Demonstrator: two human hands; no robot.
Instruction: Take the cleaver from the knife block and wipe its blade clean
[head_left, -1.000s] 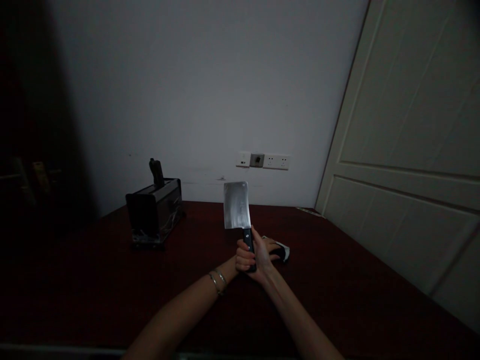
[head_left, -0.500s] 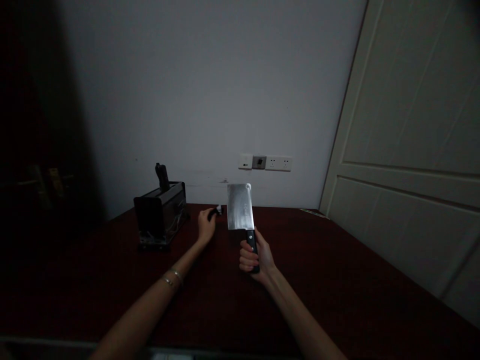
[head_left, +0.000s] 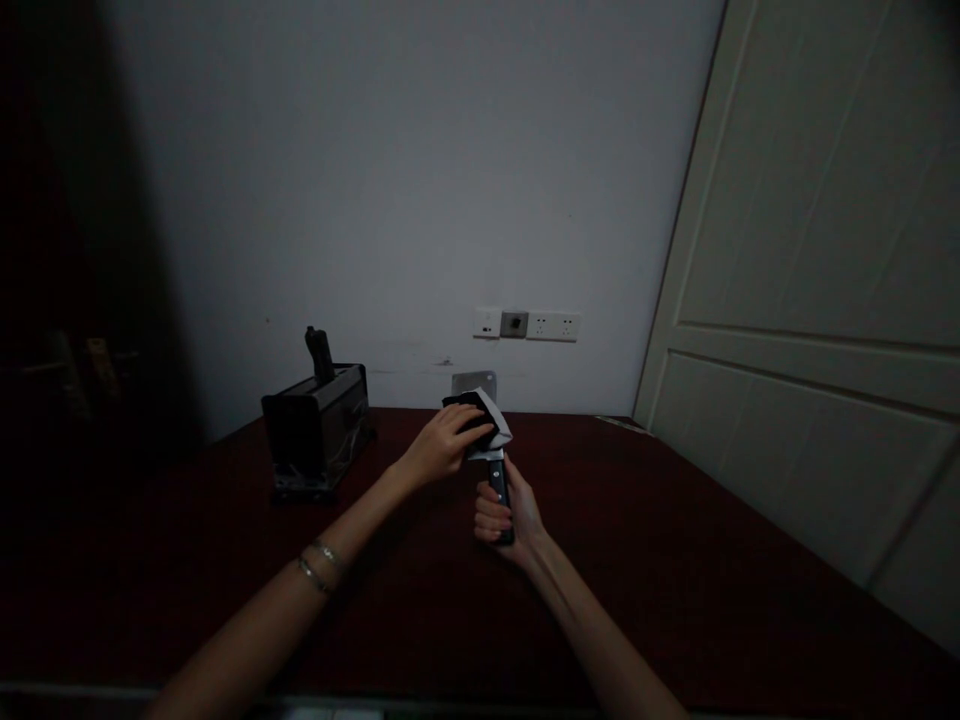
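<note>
A cleaver [head_left: 474, 381] with a broad metal blade and a black riveted handle stands upright, blade up, in front of me. My right hand [head_left: 510, 510] is wrapped around its handle. Against the face of the blade, my left hand [head_left: 444, 444] presses a black and white cloth [head_left: 495, 420], fingers laid over it. The cloth covers most of the blade; only the top strip and a little metal by the handle show.
On the left of the dark red table [head_left: 420, 620] stands a black knife block [head_left: 319, 425] with a black handle sticking up from it. Behind are a pale wall with sockets [head_left: 553, 326] and, to the right, a white panelled door [head_left: 795, 300].
My left hand has come from the table beside the knife block, bringing the cloth up and right onto the cleaver's blade. My right hand keeps its hold almost unmoved.
</note>
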